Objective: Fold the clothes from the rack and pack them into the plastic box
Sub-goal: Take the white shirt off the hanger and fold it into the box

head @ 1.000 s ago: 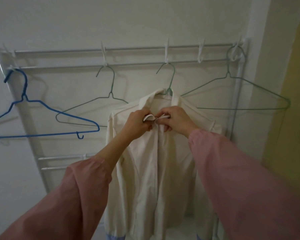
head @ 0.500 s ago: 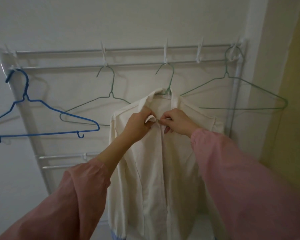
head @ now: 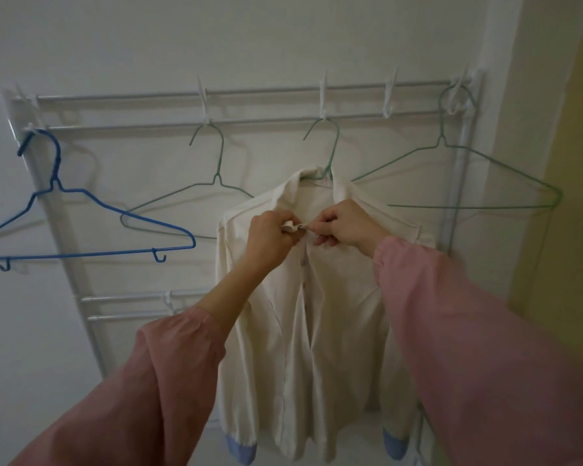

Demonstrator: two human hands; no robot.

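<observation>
A cream shirt [head: 330, 314] with blue cuffs hangs on a green wire hanger [head: 329, 156] from the white wall rack [head: 283, 121]. My left hand [head: 270, 235] pinches the left edge of the shirt's front just below the collar. My right hand [head: 345, 227] pinches the opposite edge, fingertips meeting the left hand at the top button area. Below my hands the shirt front gapes slightly. The plastic box is not in view.
Three bare hangers hang on the rack: a blue one [head: 91, 227] at the left, a green one [head: 196, 196] left of the shirt, and another green one [head: 458, 183] at the right. A yellow wall [head: 566, 163] stands at the right.
Both hands stay at the top of the shirt front, fingers working slightly. The shirt front below them has parted a little.
</observation>
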